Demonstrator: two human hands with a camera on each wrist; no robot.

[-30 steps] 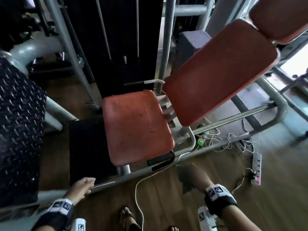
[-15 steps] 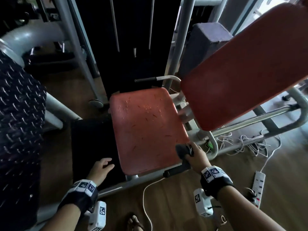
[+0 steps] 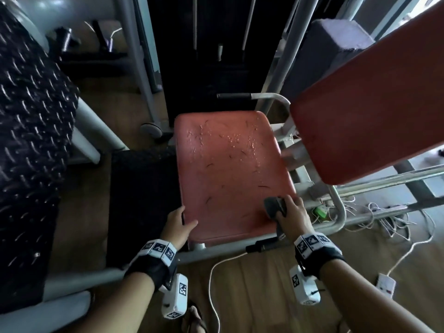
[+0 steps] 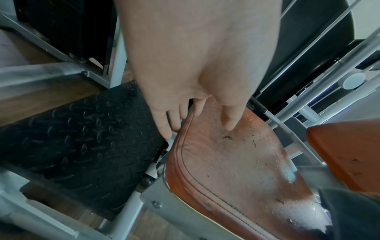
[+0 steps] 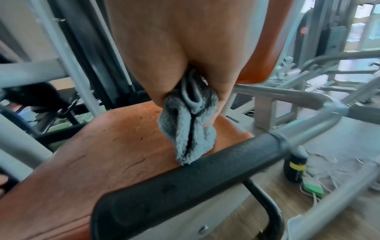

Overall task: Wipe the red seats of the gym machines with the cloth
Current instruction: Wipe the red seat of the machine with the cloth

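The red seat [image 3: 230, 174] of a gym machine lies in front of me, scratched, with droplets across its far half. My left hand [image 3: 182, 218] holds its front left edge, thumb on top [image 4: 230, 120] and fingers [image 4: 164, 125] down the side of the seat [image 4: 236, 170]. My right hand [image 3: 286, 207] grips a bunched grey cloth [image 3: 275, 205] and sets it on the seat's front right corner. In the right wrist view the cloth [image 5: 189, 129] hangs from the fist onto the seat [image 5: 115, 146]. A tilted red backrest [image 3: 374, 116] rises at the right.
A black padded handle [image 3: 262, 245] juts out below the seat's front right corner. A black tread plate [image 3: 141, 200] sits left of the seat. The dark weight stack [image 3: 206, 56] stands behind. White cables and a power strip [image 3: 386, 284] lie on the wood floor at the right.
My left hand rose from beside the tread plate and took the seat's front left edge. My right hand carried the cloth from the handle onto the seat's front right corner. The view moved closer.
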